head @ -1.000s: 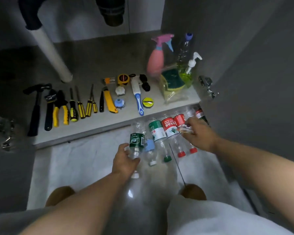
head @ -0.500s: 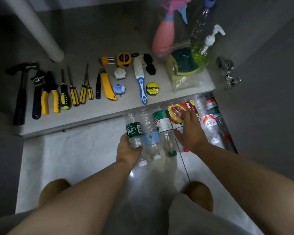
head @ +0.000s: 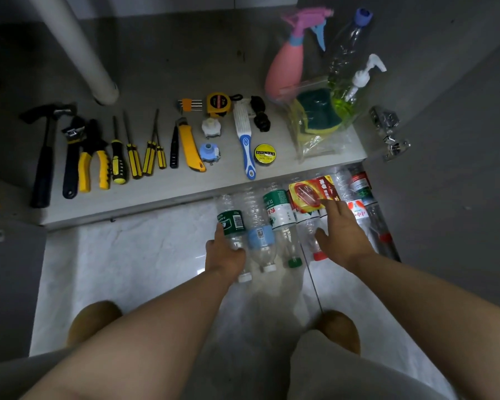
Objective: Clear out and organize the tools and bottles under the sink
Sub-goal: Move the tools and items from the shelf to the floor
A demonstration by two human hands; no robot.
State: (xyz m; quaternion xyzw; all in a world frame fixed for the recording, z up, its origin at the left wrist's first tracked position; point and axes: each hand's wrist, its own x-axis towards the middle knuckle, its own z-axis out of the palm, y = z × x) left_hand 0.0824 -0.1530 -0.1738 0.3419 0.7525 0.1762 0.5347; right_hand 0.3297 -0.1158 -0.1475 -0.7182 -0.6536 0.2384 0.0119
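- Since a second ago, the right hand (head: 341,232) has shifted left off the rightmost bottles. Its fingers now lie straight and spread over a red-capped bottle (head: 318,256), with the index tip touching one yellow-red packet (head: 306,194).
- The left hand (head: 224,252) wraps its thumb and fingers round the green-labelled bottle (head: 232,223), leftmost in the row.
- At least six plastic bottles (head: 259,235) lie side by side on the near floor, against the cabinet shelf (head: 127,203).
- On the shelf's left side lie one hammer (head: 45,157), one pair of pliers (head: 94,163) and four screwdrivers (head: 118,163).
- Three bottles stand at the far right: a spray bottle (head: 285,73), a clear bottle (head: 345,44) and a pump bottle (head: 347,96).
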